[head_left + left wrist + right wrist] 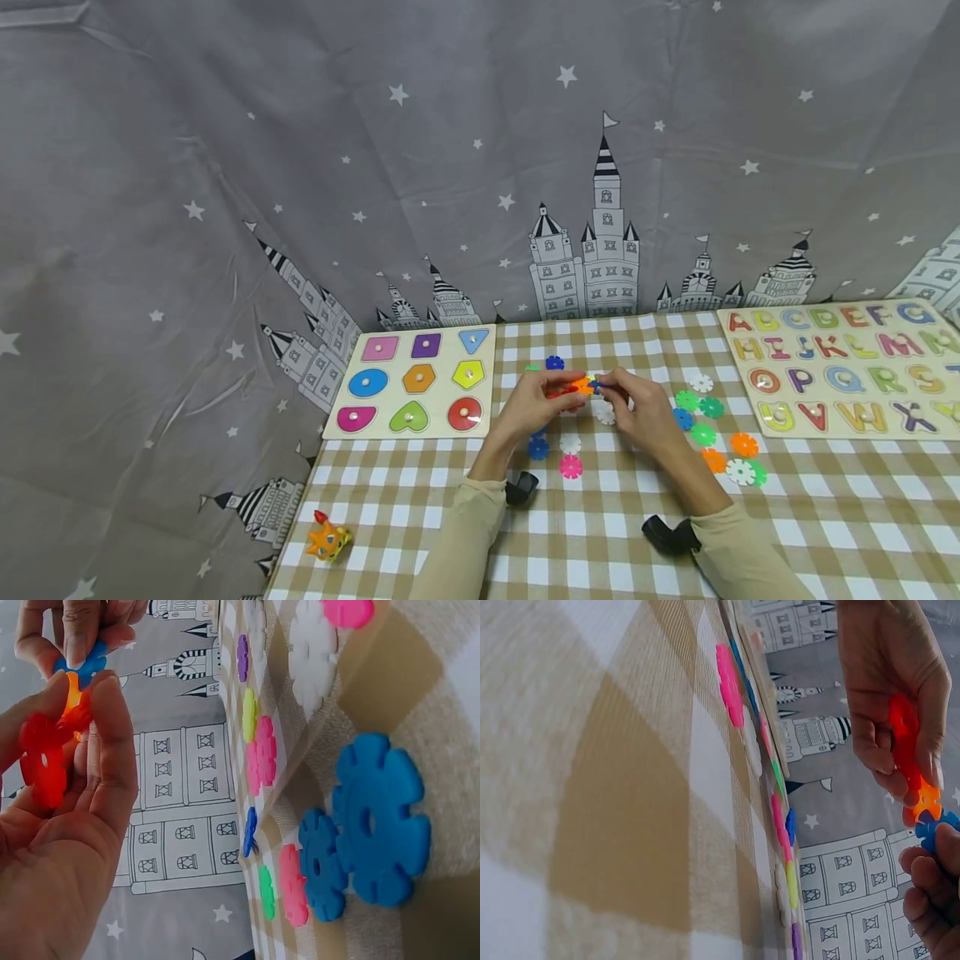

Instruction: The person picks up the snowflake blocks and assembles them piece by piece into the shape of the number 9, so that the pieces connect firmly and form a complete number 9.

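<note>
Above the checked cloth, my left hand (529, 405) grips a small chain of notched plastic discs, made of red pieces (43, 761) and an orange disc (927, 801). Thumb and fingers of my right hand (643, 412) pinch a blue disc (939, 828) at the chain's end. The blue disc touches the orange one; how deep their notches sit together I cannot tell. In the left wrist view the red discs lie against the left palm and fingers, and the right fingertips (79, 630) hold the blue disc from above.
Loose discs lie under the hands, with a pink one (571, 466) nearest me, and more, including a white one (740, 472), at the right. A shape board (411, 393) stands left, a letter board (847, 367) right. A small orange toy figure (327, 540) is at front left.
</note>
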Demonstrator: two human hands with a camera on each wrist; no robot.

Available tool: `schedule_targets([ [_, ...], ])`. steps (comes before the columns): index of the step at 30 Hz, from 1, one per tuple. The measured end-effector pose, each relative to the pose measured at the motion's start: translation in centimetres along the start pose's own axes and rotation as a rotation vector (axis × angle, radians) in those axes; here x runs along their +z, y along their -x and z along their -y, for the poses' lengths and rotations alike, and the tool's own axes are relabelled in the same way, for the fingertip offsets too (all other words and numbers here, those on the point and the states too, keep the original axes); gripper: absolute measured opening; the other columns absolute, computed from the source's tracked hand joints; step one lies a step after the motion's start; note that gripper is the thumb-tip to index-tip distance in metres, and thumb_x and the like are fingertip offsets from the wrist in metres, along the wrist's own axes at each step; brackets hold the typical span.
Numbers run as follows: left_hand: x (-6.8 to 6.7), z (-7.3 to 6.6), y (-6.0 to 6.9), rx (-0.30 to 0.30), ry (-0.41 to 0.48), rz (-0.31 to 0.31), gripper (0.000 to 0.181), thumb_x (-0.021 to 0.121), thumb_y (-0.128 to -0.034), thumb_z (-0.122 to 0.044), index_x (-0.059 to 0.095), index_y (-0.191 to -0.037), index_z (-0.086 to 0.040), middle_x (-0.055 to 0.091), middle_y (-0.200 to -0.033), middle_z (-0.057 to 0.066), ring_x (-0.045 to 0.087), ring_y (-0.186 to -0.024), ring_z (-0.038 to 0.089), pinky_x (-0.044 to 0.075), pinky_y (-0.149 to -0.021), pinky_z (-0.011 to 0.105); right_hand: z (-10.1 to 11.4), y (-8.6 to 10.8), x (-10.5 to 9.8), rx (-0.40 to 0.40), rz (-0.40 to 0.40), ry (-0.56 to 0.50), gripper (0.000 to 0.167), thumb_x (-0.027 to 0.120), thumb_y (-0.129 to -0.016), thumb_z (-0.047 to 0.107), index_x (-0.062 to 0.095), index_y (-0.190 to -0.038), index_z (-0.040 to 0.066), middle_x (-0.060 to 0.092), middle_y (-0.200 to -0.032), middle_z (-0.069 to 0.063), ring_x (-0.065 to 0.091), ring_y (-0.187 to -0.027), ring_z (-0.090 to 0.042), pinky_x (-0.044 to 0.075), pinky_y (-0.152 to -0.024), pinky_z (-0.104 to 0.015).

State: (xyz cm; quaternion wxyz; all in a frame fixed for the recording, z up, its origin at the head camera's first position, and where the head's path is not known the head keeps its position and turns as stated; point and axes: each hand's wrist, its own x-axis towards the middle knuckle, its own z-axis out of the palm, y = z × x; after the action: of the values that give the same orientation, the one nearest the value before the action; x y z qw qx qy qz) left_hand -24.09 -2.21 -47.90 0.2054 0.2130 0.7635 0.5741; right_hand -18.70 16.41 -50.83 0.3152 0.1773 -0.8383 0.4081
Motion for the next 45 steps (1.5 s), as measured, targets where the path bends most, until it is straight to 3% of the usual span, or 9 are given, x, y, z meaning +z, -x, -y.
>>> schedule_targets([
  [5, 0.1, 0.0, 0.0, -0.006, 0.002, -0.009, 0.038, 0.074, -0.0863, -0.009, 0.067, -0.123, -0.003, 0.073, -0.104, 0.019, 0.071, -0.081, 0.016, 0.056, -0.081, 0.051, -0.2, 0.0, -0.1, 0.006, 0.002, -0.011, 0.022, 0.073, -0.079, -0.011, 0.066, -0.092, 0.006, 0.069, -0.077, -0.002, 0.047, -0.061, -0.003, 0.042, -0.053, -0.021],
  [8, 0.0, 0.2, 0.0, -0.009, -0.024, -0.014, 0.038, 0.075, -0.0858, -0.01, 0.067, -0.122, -0.004, 0.072, -0.101, 0.019, 0.065, -0.072, 0.009, 0.059, -0.072, 0.037, -0.2, 0.1, -0.1, 0.022, 0.014, -0.023, 0.021, 0.073, -0.081, -0.009, 0.066, -0.094, 0.007, 0.067, -0.074, 0.0, 0.048, -0.061, -0.002, 0.042, -0.054, -0.019],
  [12, -0.2, 0.3, 0.0, 0.001, -0.064, -0.014, 0.035, 0.076, -0.086, -0.013, 0.067, -0.119, -0.005, 0.071, -0.097, 0.014, 0.058, -0.067, 0.008, 0.05, -0.059, 0.018, -0.4, 0.2, -0.2, 0.059, 0.043, -0.003, 0.022, 0.074, -0.083, -0.003, 0.066, -0.101, 0.007, 0.064, -0.072, 0.001, 0.047, -0.06, -0.002, 0.042, -0.052, -0.02],
  [21, -1.7, 0.5, 0.2, 0.053, -0.096, -0.014, 0.039, 0.073, -0.0888, -0.015, 0.063, -0.126, -0.005, 0.067, -0.105, 0.014, 0.056, -0.067, 0.013, 0.05, -0.06, 0.022, -1.4, 0.5, -0.8, 0.201, 0.1, 0.006, 0.029, 0.076, -0.084, 0.005, 0.066, -0.111, 0.005, 0.065, -0.08, -0.002, 0.047, -0.062, -0.006, 0.041, -0.054, -0.02],
  [26, -2.6, 0.6, 0.3, 0.122, -0.118, 0.01, 0.038, 0.07, -0.0905, -0.01, 0.063, -0.128, -0.005, 0.065, -0.127, 0.008, 0.062, -0.091, 0.015, 0.052, -0.076, 0.023, -2.1, 0.7, -0.8, 0.23, 0.214, -0.015, 0.04, 0.081, -0.08, 0.01, 0.064, -0.116, 0.006, 0.062, -0.085, -0.005, 0.049, -0.066, -0.01, 0.042, -0.057, -0.021],
  [29, -3.0, 0.6, 0.3, 0.15, -0.115, 0.035, 0.039, 0.069, -0.091, -0.011, 0.063, -0.129, -0.005, 0.064, -0.13, 0.007, 0.061, -0.104, 0.017, 0.051, -0.085, 0.023, -2.4, 0.9, -0.7, 0.271, 0.315, -0.03, 0.048, 0.083, -0.078, 0.015, 0.062, -0.122, 0.009, 0.059, -0.091, -0.007, 0.047, -0.071, -0.012, 0.041, -0.061, -0.021],
  [35, -3.2, 0.6, 0.4, 0.162, -0.131, 0.07, 0.036, 0.068, -0.092, -0.011, 0.064, -0.128, -0.009, 0.064, -0.124, 0.007, 0.057, -0.085, 0.016, 0.049, -0.073, 0.021, -2.6, 1.2, -0.6, 0.346, 0.45, 0.008, 0.057, 0.084, -0.077, 0.021, 0.06, -0.127, 0.007, 0.052, -0.093, -0.006, 0.043, -0.073, -0.013, 0.04, -0.065, -0.025],
  [38, -3.2, 0.5, 0.4, 0.16, -0.126, 0.08, 0.035, 0.067, -0.0921, -0.008, 0.065, -0.127, -0.009, 0.064, -0.121, 0.009, 0.058, -0.076, 0.021, 0.05, -0.067, 0.021, -2.6, 1.3, -0.7, 0.365, 0.484, 0.071, 0.051, 0.082, -0.079, 0.019, 0.062, -0.124, 0.005, 0.054, -0.095, -0.007, 0.044, -0.075, -0.013, 0.039, -0.07, -0.029],
  [45, -3.2, 0.2, 0.4, 0.118, -0.077, 0.089, 0.034, 0.066, -0.0923, -0.006, 0.064, -0.126, -0.006, 0.061, -0.123, 0.013, 0.061, -0.083, 0.047, 0.052, -0.067, 0.021, -2.3, 1.2, -0.6, 0.336, 0.524, 0.143, 0.028, 0.077, -0.083, 0.013, 0.068, -0.109, 0.007, 0.056, -0.099, -0.006, 0.049, -0.082, -0.016, 0.044, -0.075, -0.036],
])
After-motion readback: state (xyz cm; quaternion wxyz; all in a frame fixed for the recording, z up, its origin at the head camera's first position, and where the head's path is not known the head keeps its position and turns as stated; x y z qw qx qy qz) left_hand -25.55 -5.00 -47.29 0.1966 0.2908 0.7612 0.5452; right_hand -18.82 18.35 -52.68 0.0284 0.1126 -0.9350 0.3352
